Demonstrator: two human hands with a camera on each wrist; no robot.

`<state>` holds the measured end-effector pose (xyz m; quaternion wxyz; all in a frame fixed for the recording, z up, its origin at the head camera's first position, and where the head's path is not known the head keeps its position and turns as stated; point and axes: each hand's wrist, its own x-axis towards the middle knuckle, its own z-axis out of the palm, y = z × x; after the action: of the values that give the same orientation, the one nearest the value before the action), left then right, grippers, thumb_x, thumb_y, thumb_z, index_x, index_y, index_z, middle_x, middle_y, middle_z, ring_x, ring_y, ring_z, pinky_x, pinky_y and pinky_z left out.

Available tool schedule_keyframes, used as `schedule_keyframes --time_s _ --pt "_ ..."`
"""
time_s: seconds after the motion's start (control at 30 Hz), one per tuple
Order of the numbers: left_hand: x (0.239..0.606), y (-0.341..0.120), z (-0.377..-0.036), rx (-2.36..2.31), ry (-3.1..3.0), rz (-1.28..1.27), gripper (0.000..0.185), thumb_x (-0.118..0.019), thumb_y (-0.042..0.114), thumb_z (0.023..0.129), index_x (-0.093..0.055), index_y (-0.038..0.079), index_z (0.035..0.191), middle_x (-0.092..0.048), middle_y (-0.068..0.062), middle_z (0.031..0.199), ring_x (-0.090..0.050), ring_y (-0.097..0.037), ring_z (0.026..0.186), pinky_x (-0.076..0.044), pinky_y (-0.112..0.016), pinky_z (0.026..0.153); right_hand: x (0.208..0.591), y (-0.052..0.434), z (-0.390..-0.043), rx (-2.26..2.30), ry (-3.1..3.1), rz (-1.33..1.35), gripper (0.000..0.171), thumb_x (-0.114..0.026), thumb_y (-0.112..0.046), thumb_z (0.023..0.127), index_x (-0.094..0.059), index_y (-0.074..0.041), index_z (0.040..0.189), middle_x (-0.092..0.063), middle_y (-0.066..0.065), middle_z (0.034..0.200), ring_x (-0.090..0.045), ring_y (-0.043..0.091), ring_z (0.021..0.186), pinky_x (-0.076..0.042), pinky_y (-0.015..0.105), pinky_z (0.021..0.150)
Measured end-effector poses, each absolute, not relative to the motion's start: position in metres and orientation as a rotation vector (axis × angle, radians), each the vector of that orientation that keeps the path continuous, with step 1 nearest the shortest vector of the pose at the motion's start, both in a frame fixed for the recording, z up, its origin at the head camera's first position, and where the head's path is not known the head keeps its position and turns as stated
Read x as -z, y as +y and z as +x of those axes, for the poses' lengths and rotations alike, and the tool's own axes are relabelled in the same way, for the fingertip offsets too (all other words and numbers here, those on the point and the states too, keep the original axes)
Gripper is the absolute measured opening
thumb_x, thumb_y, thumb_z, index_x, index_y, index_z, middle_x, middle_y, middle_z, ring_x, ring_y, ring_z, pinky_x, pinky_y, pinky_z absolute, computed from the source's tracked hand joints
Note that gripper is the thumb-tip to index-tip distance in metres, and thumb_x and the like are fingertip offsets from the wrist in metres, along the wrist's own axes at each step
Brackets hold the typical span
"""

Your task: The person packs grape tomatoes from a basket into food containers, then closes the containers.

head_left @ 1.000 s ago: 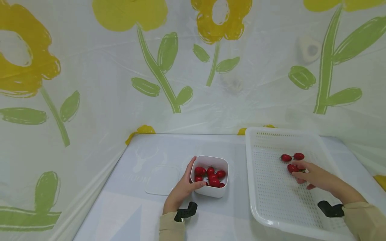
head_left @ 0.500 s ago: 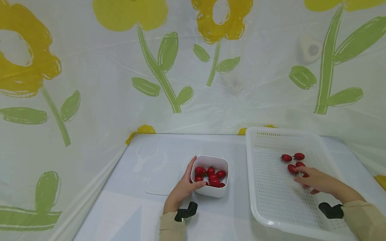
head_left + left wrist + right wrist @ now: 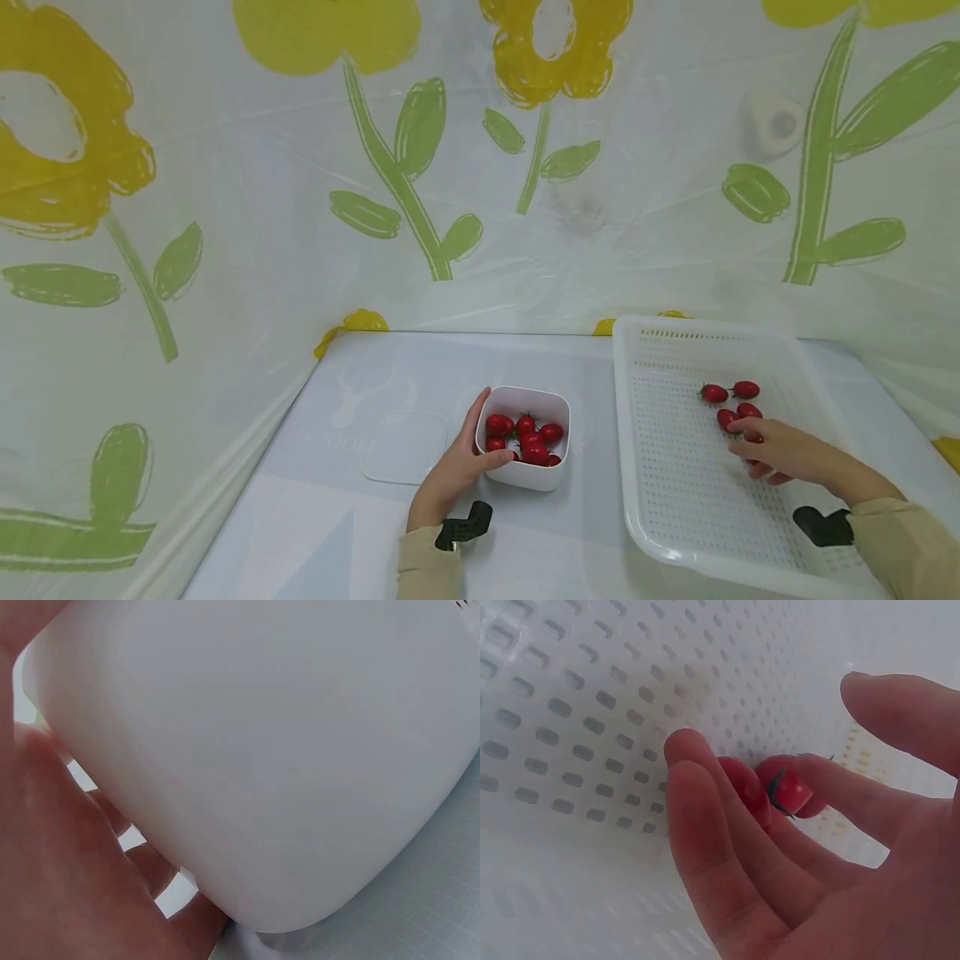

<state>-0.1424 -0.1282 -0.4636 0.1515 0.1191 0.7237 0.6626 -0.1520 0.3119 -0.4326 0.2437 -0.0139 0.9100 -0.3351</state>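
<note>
My left hand grips a white square container by its left side, thumb over the near rim. Several red cherry tomatoes lie inside it. In the left wrist view the container's smooth wall fills most of the picture, and the fingers go round its edge. Over the white basket my right hand reaches in among red cherry tomatoes. Up close, its fingers are slightly bent beside a tomato with a green calyx; the thumb stands well apart. Part of one tomato is hidden behind the fingers.
Two more cherry tomatoes lie farther back in the basket. A clear, flat, rounded-square lid is on the table, left of the container. A flower-patterned sheet hangs behind the table's far edge.
My right hand has drawn back slightly toward the near right, uncovering tomatoes that its fingers hid. The left hand and the container stay in place.
</note>
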Motion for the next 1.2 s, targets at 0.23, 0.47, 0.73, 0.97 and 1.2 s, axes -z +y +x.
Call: schedule_keyframes --time_s 0.23,0.47,0.73,0.97,1.2 --pt "0.485 -0.129 -0.152 -1.916 2.112 0.348 0.082 -0.066 0.022 0.08 -0.013 0.049 0.136 -0.024 0.008 0.138 -0.019 -0.018 0.128 -0.024 -0.05 0.1 0.435 0.311 -0.151 0.85 2.469 -0.017 0.065 -0.059 -0.035 0.083 -0.036 0.011 0.124 -0.052 0.008 0.083 -0.052 0.019 0.07 -0.05 0.033 0.063" --pt "0.472 -0.129 -0.147 -1.898 2.094 0.334 0.085 -0.068 0.027 0.078 -0.012 0.043 0.139 -0.022 0.006 0.141 -0.017 -0.018 0.129 -0.021 -0.05 0.101 0.442 0.312 -0.152 0.846 2.503 -0.113 0.036 -0.06 -0.02 0.084 -0.052 0.003 0.109 -0.048 0.006 0.077 -0.048 0.019 0.068 -0.047 0.033 0.056" --pt "0.457 -0.128 -0.14 -1.868 2.1 0.346 0.088 -0.068 0.03 0.078 -0.008 0.035 0.142 -0.018 0.0 0.143 -0.015 -0.021 0.13 -0.02 -0.051 0.101 0.436 0.307 -0.151 0.741 2.595 -0.162 0.021 -0.063 -0.017 0.08 -0.056 -0.007 0.098 -0.049 0.005 0.078 -0.048 0.019 0.068 -0.045 0.031 0.056" --pt "0.458 -0.127 -0.14 -1.875 2.087 0.334 0.088 -0.068 0.03 0.078 -0.008 0.035 0.142 -0.018 0.0 0.143 -0.016 -0.02 0.129 -0.021 -0.051 0.101 0.426 0.301 -0.149 0.747 2.678 -0.233 0.031 -0.062 -0.023 0.082 -0.056 -0.004 0.106 -0.052 0.005 0.082 -0.051 0.017 0.067 -0.045 0.03 0.056" --pt "0.457 -0.128 -0.14 -1.871 2.097 0.347 0.088 -0.068 0.029 0.078 -0.008 0.034 0.143 -0.019 0.0 0.143 -0.015 -0.021 0.13 -0.021 -0.05 0.101 0.417 0.291 -0.147 0.809 2.833 -0.427 0.026 -0.063 -0.018 0.082 -0.058 -0.004 0.103 -0.047 0.007 0.086 -0.046 0.015 0.069 -0.044 0.025 0.053"
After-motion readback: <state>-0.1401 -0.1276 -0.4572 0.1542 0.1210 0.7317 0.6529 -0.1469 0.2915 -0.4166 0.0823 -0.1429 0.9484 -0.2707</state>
